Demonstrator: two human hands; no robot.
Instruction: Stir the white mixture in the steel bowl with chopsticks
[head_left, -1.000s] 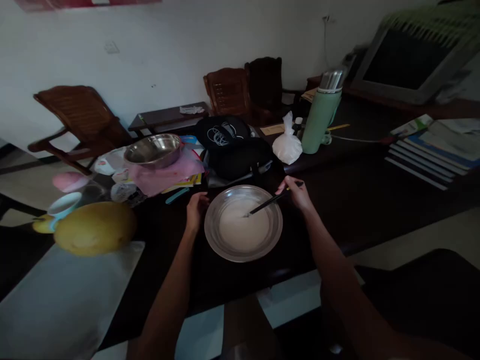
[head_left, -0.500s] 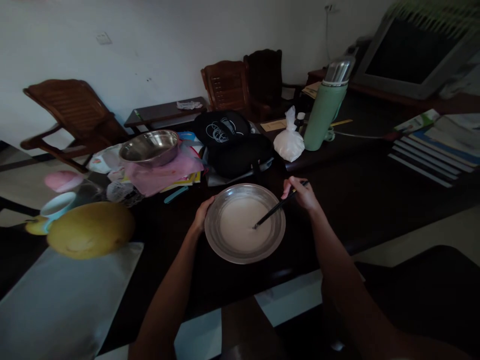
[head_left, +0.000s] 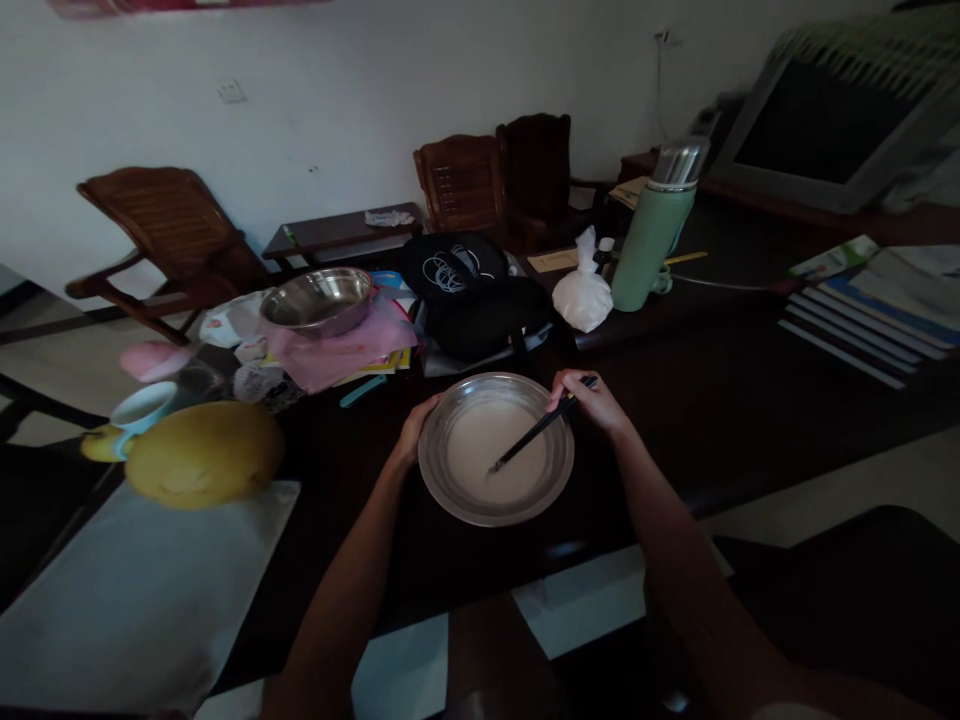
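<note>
A wide steel bowl (head_left: 559, 470) of pale white batter sits on the dark table (head_left: 750, 400) right in front of me. My left hand (head_left: 415, 436) grips the bowl's left rim. My right hand (head_left: 592, 402) hovers over the right rim, shut on a pair of dark chopsticks (head_left: 534, 435). Their tips dip into the batter near its middle.
Behind the bowl lie a black bag (head_left: 469, 295), a tied white plastic bag (head_left: 583, 295) and a green thermos (head_left: 655, 240). A second steel bowl (head_left: 317, 300) rests on pink cloth to the left. A yellow fruit (head_left: 202, 454), cups and stacked books (head_left: 877, 310) flank the table.
My left hand moved from beside the bowl onto its left rim. The chopstick tips swung around in the batter, right and then back toward the middle.
</note>
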